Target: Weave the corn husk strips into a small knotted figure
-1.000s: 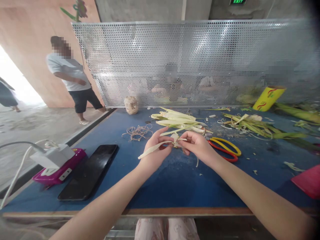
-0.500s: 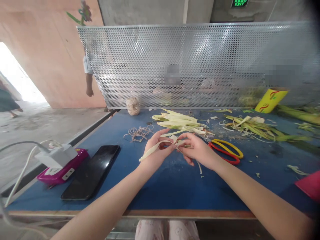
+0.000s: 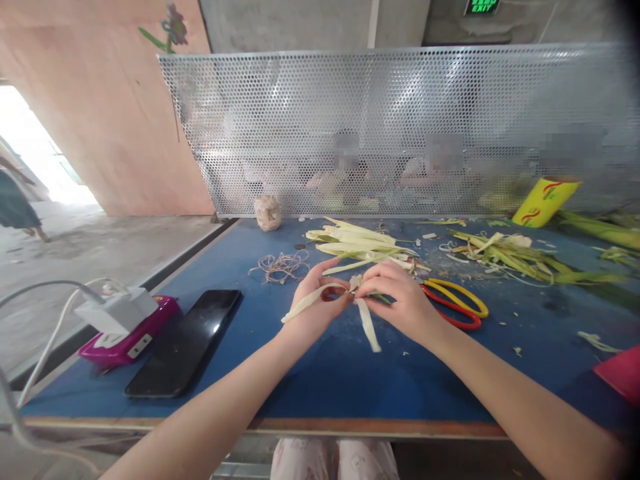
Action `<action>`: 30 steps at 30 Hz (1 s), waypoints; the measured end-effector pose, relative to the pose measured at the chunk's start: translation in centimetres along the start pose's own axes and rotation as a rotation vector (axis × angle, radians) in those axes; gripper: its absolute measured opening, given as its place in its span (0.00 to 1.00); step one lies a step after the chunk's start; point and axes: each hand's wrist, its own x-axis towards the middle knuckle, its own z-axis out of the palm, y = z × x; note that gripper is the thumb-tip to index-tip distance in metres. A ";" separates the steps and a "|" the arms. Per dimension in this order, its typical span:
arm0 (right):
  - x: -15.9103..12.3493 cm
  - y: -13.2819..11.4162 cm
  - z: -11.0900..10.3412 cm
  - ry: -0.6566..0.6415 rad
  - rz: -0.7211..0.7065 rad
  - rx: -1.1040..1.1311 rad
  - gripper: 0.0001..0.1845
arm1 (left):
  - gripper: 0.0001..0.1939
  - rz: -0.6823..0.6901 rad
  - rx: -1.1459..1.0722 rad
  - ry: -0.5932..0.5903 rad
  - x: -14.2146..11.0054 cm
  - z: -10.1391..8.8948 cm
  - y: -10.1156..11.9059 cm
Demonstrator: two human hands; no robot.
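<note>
Over the middle of the blue table, my left hand (image 3: 320, 300) pinches pale corn husk strips (image 3: 306, 304); one strip lies back across the hand toward the wrist. My right hand (image 3: 395, 293) meets it fingertip to fingertip, closed on the same husk piece. Another flat husk strip (image 3: 369, 328) hangs down between the two hands. The exact join at the fingertips is partly hidden by the fingers. Just beyond the hands lies a pile of pale husks (image 3: 355, 240). Scissors with red and yellow handles (image 3: 460, 303) rest right of my right hand, their blades hidden.
Loose twine (image 3: 280, 267) and a wrapped roll (image 3: 267, 213) lie left of the husks. Nearer are a black phone (image 3: 185, 343) and a purple power strip (image 3: 150, 333). Green husk scraps (image 3: 520, 257) and a yellow tube (image 3: 545, 201) are at right. A perforated metal screen (image 3: 370, 133) borders the back.
A husk strip now hangs down between my hands, where a thin strand hung by the right one before. My right fingers have closed in. A person's arm behind the screen's left edge is gone.
</note>
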 end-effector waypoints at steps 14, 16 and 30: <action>0.2 -0.3 0.4 -0.061 0.230 0.173 0.03 | 0.38 -0.014 0.059 -0.120 -0.3 0.0 -0.4; 0.2 -0.2 0.4 -0.062 0.277 0.200 0.02 | 0.38 -0.022 0.058 -0.111 -0.4 0.1 -0.3; 0.0 0.0 0.8 -0.075 0.488 0.412 0.04 | 0.34 -0.042 0.049 -0.122 -0.8 0.5 0.5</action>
